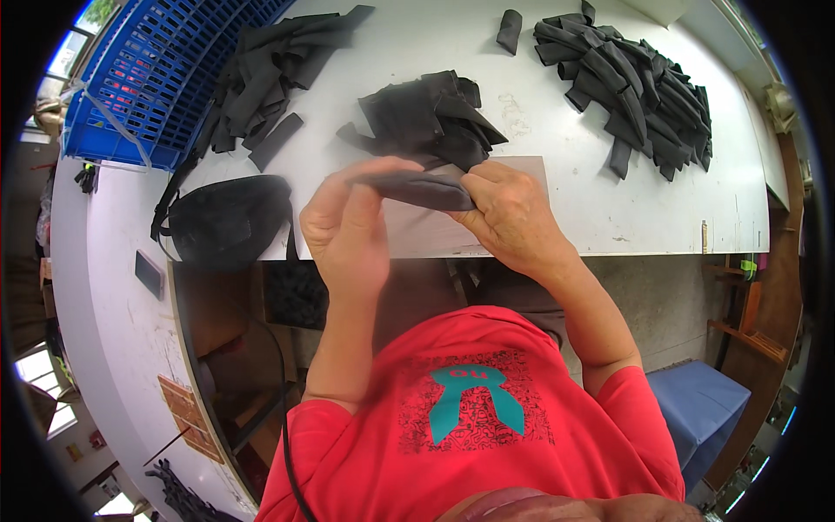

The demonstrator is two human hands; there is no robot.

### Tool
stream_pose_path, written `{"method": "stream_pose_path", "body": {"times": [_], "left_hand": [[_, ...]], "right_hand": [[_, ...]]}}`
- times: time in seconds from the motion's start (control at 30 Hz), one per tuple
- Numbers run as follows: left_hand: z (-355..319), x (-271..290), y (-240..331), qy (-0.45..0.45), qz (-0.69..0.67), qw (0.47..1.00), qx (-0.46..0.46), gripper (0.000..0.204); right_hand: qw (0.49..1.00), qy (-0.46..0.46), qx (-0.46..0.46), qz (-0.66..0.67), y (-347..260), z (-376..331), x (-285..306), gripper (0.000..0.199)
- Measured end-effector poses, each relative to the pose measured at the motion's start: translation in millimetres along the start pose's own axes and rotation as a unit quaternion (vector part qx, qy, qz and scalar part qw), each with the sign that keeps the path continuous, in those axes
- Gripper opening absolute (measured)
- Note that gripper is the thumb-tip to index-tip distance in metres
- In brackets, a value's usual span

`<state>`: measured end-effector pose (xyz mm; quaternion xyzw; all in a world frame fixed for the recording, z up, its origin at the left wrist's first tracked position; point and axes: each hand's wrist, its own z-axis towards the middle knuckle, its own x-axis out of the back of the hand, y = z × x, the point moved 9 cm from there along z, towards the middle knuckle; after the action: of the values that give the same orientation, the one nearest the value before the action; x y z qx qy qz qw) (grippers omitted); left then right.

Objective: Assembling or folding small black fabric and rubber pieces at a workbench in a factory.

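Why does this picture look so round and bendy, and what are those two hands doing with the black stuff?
The picture comes from a small wide-angle camera on a person's head, looking down, so straight edges curve. There is no machine, only a person in a red shirt. Their left hand and right hand together hold one flat dark grey fabric strip above the white worktable. On the table lie three heaps of black fabric strips: one on the left, one in the middle, one on the right. A black pouch bag sits left, near a blue plastic crate.
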<state>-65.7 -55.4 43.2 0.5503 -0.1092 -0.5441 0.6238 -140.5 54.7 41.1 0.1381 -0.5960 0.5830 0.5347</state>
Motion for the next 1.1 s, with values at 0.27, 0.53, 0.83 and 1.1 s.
{"method": "stream_pose_path", "body": {"times": [0.27, 0.53, 0.83, 1.1], "left_hand": [[40, 62, -71, 0.049, 0.399, 0.914, 0.05, 0.025], [54, 53, -129, 0.026, 0.697, 0.692, 0.188, 0.036], [29, 112, -90, 0.126, 0.37, 0.902, 0.184, 0.021], [-63, 43, -17, 0.037, 0.201, 0.933, 0.296, 0.011]], "right_hand": [[0.901, 0.176, -0.094, 0.384, 43, 29, 88, 0.043], [0.836, 0.225, -0.318, 0.386, 142, -55, 24, 0.043], [0.866, 0.035, -0.276, 0.415, 58, -85, -53, 0.036], [0.642, -0.065, -0.272, 0.714, -5, -71, -99, 0.031]]}}
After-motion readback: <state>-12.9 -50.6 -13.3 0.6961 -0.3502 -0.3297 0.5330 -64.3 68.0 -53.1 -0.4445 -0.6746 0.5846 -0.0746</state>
